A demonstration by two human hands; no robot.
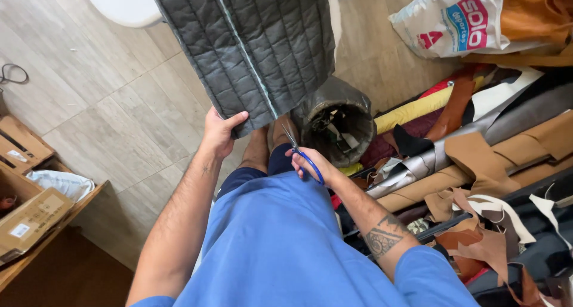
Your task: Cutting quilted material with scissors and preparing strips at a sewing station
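Blue cloth of the person's shirt [280,247] filled the bottom of the view, and both bare forearms reached forward from it. The left hand [219,134] gripped the lower edge of a grey quilted fabric panel [250,44]; the thumb lay on the front face and the other fingers were curled behind it, so the hand was closed on the cloth. This panel hung in front of the person, over the pale tiled floor [101,92], and a light stitched line ran down its middle.

The right hand [310,163] held a pair of scissors [298,152] with blue handles. Its fingers were through the loops and closed around them, and the thin blades pointed up to the bottom edge of the panel, just beside the light line. Whether the blades were open, I could not tell.

Just behind the scissors stood a dark bin [340,128] with scraps inside. To the right lay rolls and pieces of leather [477,157] in brown, yellow, red and silver. A white plastic bag [453,23] rested above them. Cardboard boxes [30,217] sat at the left.
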